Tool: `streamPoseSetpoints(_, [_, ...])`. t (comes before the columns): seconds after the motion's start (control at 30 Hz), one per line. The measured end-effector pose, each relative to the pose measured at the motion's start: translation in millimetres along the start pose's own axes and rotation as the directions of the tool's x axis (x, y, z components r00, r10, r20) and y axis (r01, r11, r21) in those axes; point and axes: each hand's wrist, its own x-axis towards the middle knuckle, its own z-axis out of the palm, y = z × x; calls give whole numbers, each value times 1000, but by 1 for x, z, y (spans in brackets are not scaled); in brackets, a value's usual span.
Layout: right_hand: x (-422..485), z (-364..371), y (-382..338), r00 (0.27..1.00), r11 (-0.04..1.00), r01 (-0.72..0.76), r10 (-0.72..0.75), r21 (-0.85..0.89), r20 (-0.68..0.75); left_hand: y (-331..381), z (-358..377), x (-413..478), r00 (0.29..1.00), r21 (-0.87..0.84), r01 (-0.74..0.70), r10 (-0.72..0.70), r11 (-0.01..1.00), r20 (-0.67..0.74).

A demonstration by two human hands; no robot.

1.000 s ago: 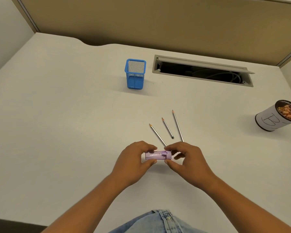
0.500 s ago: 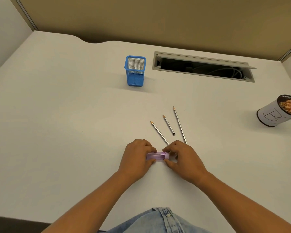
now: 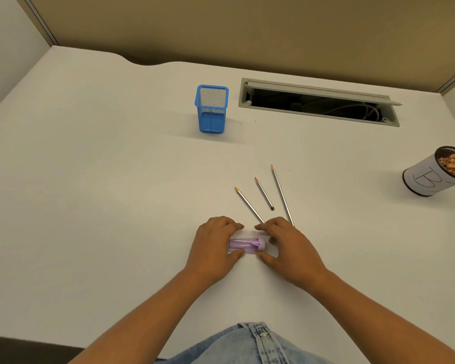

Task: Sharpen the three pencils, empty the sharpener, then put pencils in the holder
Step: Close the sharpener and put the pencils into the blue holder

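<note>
Cannot see the left end of the sharpener, tucked under the left hand at 6 o'clock. Cannot tell whether that hand or the right hand actually grips it. Lose the near ends of the left pencil and right pencil behind the right hand. Cannot read the cup at 3 o'clock, clipped by the edge. Cannot make out the dark inside of the slot at 1 o'clock. Lose both forearms off the 6 o'clock edge.

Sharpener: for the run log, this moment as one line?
sharpener: lying on desk; left hand: over its end, hold unclear; right hand: beside it, hold unclear; pencils: three on desk; holder: empty
</note>
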Motion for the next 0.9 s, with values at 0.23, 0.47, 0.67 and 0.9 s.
streamPoseSetpoints(0.23, [1, 0, 0, 1000, 1000, -1, 1, -10, 7, -1, 2, 1, 1000, 2, 5, -5, 1000, -9])
streamPoseSetpoints(0.47, [3, 0, 1, 1000, 1000, 5, -5, -27, 10, -1, 3, 1, 1000, 2, 16, -16, 1000, -7])
streamPoseSetpoints(0.67, [8, -20, 1, 994, 999, -15, 21, 47, -109, 0, -5, 0, 999, -53, 25, -22, 998, 39])
streamPoseSetpoints(0.9, [44, -54, 9, 962, 992, -107, 120, 66, -244, -5, -31, 30, 997, -117, 16, -24, 993, -69])
